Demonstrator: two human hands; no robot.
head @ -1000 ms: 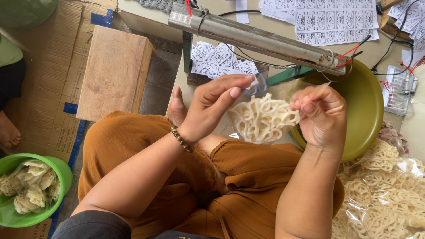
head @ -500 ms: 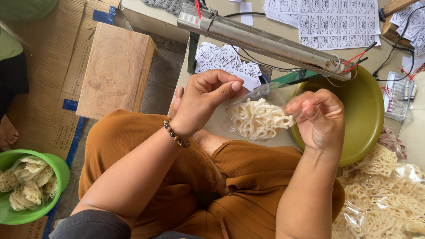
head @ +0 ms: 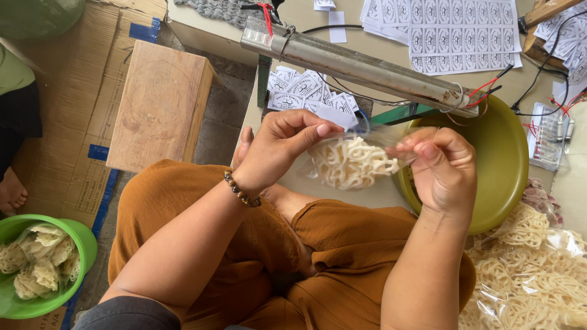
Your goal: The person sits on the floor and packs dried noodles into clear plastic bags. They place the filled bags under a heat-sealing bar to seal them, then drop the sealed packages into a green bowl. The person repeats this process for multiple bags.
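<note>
Both hands, left (head: 278,150) and right (head: 443,168), pinch the top corners of a light, crinkly bag (head: 351,162), brittle crackers sagging between fingers.

A small home packing workshop on the floor: a metal bag sealer (head: 361,67) and sheets of printed labels (head: 465,30) on the low counter (head: 367,18), flattened cardboard (head: 67,110), heaps of pale noodle crackers (head: 538,275).
</note>
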